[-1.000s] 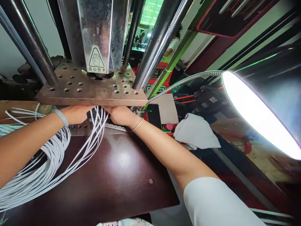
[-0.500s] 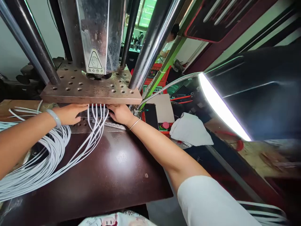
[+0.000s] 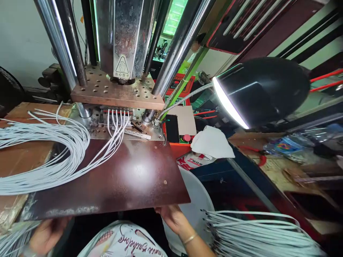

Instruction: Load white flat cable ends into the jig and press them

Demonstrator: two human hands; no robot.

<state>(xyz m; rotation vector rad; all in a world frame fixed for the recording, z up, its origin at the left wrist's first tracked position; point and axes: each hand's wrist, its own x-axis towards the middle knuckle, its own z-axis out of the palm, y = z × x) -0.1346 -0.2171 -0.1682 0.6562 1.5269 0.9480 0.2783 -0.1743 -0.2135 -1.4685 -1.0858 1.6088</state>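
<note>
My left hand point(image 3: 49, 232) is low at the left, just below the front edge of the brown work board point(image 3: 107, 200). It is smeared by motion and its fingertips are hidden under the board. On the other side, my right hand point(image 3: 171, 217) reaches under the same edge, its fingers mostly out of sight. White cables point(image 3: 115, 137) run from a thick coil point(image 3: 77, 157) across the board to the metal mould point(image 3: 118, 114). Their ends lie side by side in it, beneath the drilled press plate point(image 3: 118, 96). Neither hand touches the cables there.
A black lamp point(image 3: 262, 92) glows at the right. Below it are a white cloth point(image 3: 211, 142), a red button point(image 3: 187, 137) and a phone-like dark panel point(image 3: 172, 128). Bundled finished-looking cables point(image 3: 257, 232) lie lower right, near a white bucket point(image 3: 195, 185). A person point(image 3: 197, 44) is in the background.
Both hands have left the cable ends at the mould and come down toward me, below the board's front edge. The cable ends stay in the mould. The head view has shifted.
</note>
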